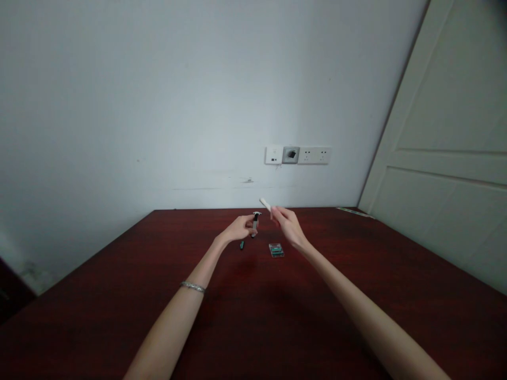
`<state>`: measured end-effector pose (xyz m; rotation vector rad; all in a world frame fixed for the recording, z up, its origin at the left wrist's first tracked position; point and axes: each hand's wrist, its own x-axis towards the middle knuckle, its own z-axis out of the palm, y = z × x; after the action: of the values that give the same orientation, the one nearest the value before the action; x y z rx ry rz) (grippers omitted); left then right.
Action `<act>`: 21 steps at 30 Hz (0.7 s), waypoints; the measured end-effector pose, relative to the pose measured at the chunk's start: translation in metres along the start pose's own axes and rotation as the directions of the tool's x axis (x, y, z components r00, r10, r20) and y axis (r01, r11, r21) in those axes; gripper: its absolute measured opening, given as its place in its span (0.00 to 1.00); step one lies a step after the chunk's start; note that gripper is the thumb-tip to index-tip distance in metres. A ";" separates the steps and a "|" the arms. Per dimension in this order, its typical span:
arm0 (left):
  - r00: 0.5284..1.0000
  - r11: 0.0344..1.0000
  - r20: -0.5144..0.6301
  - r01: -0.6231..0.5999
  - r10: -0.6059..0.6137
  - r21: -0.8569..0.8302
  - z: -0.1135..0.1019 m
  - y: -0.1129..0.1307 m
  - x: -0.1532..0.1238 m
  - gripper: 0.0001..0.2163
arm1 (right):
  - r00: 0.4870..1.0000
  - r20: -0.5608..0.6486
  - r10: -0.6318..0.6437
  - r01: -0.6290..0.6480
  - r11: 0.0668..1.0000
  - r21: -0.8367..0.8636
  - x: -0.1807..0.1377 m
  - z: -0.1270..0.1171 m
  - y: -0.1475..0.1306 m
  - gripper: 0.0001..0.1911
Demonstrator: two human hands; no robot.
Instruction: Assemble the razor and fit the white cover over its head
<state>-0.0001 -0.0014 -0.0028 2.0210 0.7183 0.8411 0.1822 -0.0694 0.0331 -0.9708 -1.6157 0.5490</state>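
My left hand [240, 228] is closed around the grey and black handle of a razor [255, 224], held upright with its pale T-shaped head on top. Pinched in the fingers of my right hand [288, 224] is a slim white stick [265, 203], which slants up and left toward the razor but stays apart from it. Its exact kind is too small to make out. On the table below my left hand lies a small teal and black razor blade cartridge [242, 245]. A clear plastic case [276, 250] with teal pieces inside rests below my right hand.
The dark red wooden table [253, 327] runs back to a white wall [198, 105] with a row of sockets [315, 155]. A pale door panel [451, 158] stands along the right side. Near the back right edge lies a thin flat strip [354, 212].
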 end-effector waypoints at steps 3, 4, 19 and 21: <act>1.000 0.999 -0.017 -0.017 0.018 0.040 0.000 0.002 0.000 0.05 | 0.995 0.096 0.013 0.017 0.951 -0.309 0.016 -0.022 -0.004 0.26; 1.000 0.998 -0.023 -0.018 0.019 0.054 0.000 0.002 0.000 0.05 | 0.991 0.128 0.027 0.026 0.918 -0.396 0.019 -0.027 -0.006 0.26; 0.998 0.960 -0.032 -0.051 0.062 0.277 0.000 0.005 -0.001 0.04 | 0.981 0.194 0.014 0.122 0.735 -0.667 0.018 -0.021 -0.023 0.28; 0.997 0.952 -0.037 -0.050 0.064 0.302 0.000 0.006 -0.001 0.04 | 0.980 0.200 0.008 0.128 0.739 -0.661 0.019 -0.021 -0.022 0.28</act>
<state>0.0007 -0.0049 0.0016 2.3085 0.8607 0.8554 0.1941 -0.0689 0.0667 -1.4183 -2.0717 -0.0242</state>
